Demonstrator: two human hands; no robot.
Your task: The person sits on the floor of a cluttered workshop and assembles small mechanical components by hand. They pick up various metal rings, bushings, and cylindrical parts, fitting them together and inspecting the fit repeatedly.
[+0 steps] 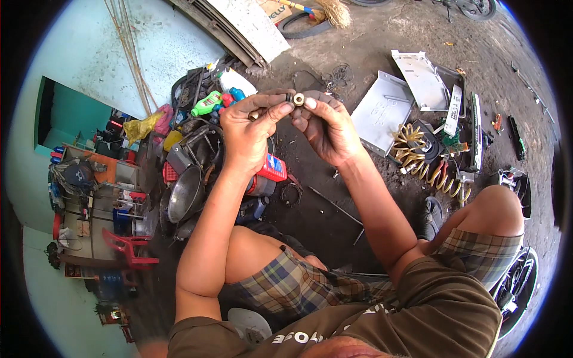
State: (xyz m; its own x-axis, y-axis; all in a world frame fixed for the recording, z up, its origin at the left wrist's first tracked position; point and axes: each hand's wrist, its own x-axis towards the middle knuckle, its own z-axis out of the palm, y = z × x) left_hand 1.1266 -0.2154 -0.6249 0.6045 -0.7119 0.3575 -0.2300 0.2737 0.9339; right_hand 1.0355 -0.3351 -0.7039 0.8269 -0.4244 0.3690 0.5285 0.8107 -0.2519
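Both of my hands are raised and meet fingertip to fingertip above the dark ground. Between the thumb and fingers of my right hand (325, 122) is a small brass fitting (299, 99), round, with a hole in its middle. My left hand (253, 125) pinches a small dark ring-like piece (290, 98) right beside the fitting; whether the two pieces touch, I cannot tell. A second small brass piece (254, 116) is tucked in the curled fingers of my left hand.
Beside my left arm lies a heap with a metal pan (184, 194), a green bottle (206, 104) and a red container (273, 167). On my right are metal panels (383, 113), a coiled yellow hose (439, 176) and pliers (440, 171). A thin rod (334, 206) lies before me.
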